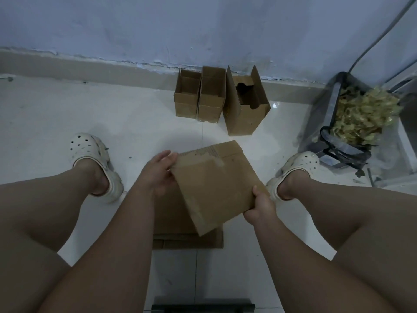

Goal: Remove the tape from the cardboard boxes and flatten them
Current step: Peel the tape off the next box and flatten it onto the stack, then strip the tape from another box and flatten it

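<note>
Held box: I see a flattened cardboard box [214, 186] up off the floor between the knees, tilted, its long side running away from me.
Left hand: my view has the left hand [159, 171] grasping the box's left edge near the far corner.
Right hand: the right hand [259, 205] is clamped on the near right corner, thumb on top of the cardboard.
Tape: a glossy strip of tape [215, 163] lies across the box's upper face.
Flat stack: under the held box, flat cardboard sheets [173, 222] are piled on the floor [56, 118].
Small boxes: two open small boxes [199, 98] stand upright and touching at the wall [203, 26]; I can see nothing inside either.
Tall box: just right of them a taller open box [246, 114] holds a cardboard insert [247, 96] with dark cut-outs.
Bag: at far right a clear plastic bag [325, 114] with dark handles is heaped with crumpled yellowish tape wads [365, 116].
Feet: white clogs [90, 152] sit either side of the cardboard.
</note>
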The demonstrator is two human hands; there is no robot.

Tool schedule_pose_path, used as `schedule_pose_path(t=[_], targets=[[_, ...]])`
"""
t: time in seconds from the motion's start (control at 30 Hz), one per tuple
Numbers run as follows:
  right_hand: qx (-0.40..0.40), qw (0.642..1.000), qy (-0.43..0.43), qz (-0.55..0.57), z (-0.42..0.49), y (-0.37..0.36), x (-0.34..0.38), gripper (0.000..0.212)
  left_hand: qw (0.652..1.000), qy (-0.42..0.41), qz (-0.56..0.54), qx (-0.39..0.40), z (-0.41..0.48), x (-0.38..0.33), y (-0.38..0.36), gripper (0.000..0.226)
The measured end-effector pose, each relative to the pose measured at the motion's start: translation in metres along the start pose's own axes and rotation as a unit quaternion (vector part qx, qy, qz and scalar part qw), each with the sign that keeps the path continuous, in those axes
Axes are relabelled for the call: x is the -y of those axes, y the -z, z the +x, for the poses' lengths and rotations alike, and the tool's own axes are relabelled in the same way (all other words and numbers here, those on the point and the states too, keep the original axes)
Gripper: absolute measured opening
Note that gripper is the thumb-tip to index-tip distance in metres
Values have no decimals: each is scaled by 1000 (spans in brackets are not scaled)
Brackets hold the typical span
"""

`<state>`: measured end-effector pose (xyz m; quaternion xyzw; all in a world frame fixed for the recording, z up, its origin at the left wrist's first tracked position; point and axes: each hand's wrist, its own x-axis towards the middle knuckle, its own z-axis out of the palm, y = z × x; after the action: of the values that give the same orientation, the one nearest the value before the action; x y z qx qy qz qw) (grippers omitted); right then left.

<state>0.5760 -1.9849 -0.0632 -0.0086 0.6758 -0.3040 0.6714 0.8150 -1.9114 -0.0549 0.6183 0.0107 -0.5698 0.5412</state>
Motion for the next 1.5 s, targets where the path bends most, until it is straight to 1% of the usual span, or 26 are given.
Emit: schedule_pose_path(t=[0.03,0.07,0.13,0.17,0.23,0.3,0.33,0.4,0.47,0.5,0.57,0.6,0.7,0.77,0.83,0.9,0.97,1.03,1.13,1.2,1.23,1.27,1.33,1.4,1.43,1.5], targets=[[-5,1000,-1,13,0,-2,-3,35,999,17,-43,6,0,7,-2,28],[-7,1000,-1,23,1,-4,-7,34,998,36,-44,20,-1,14,-2,27],[-5,999,-2,45,3,-7,-16,33,995,68,50,44,-6,25,0,20],[4,998,-5,57,3,-9,-21,35,992,74,101,36,-8,29,2,18],[28,998,-14,51,2,-11,-29,36,988,68,136,-15,-6,34,8,21],[33,999,-20,-6,1,-11,-35,28,986,47,149,-59,-2,33,15,34],[27,998,-16,-50,1,-11,-39,23,981,27,183,-65,0,31,19,41],[15,990,1,-143,5,-9,-47,26,962,-11,272,-29,6,25,26,47],[9,966,23,-259,11,-3,-59,35,942,-21,336,3,11,18,29,50],[7,941,34,-337,13,0,-66,37,929,-29,370,-6,14,17,33,53],[24,885,44,-463,14,4,-81,37,894,-51,441,-64,22,20,38,59],[36,868,45,-493,14,3,-87,36,879,-50,463,-102,25,24,40,60],[53,837,57,-542,22,-3,-100,43,833,8,505,-227,25,45,37,61],[47,809,67,-582,31,-6,-105,49,800,36,536,-266,21,61,33,68],[36,769,70,-635,40,-8,-109,48,784,26,568,-248,16,80,28,72],[39,723,67,-686,48,-7,-112,42,771,17,610,-182,14,100,22,65],[41,695,65,-715,57,-7,-113,38,761,16,639,-115,14,117,17,63],[30,697,67,-713,64,-5,-113,34,761,27,644,-74,19,127,17,65],[2,737,81,-671,71,-5,-110,43,750,62,658,-44,29,130,21,65],[-18,765,114,-633,75,-11,-103,47,741,80,666,-30,35,130,20,69],[-28,774,138,-617,78,-17,-96,48,739,84,668,-22,37,130,19,72],[-37,777,165,-606,80,-25,-88,50,737,87,671,-12,39,129,18,75],[-44,766,238,-596,83,-45,-68,49,730,98,676,4,40,130,17,78],[-39,736,341,-583,87,-68,-43,46,727,101,679,9,41,131,17,80],[-43,709,401,-578,88,-81,-28,43,729,99,677,6,42,130,17,79],[-67,635,511,-575,90,-107,3,34,729,94,678,-2,46,127,16,78]])
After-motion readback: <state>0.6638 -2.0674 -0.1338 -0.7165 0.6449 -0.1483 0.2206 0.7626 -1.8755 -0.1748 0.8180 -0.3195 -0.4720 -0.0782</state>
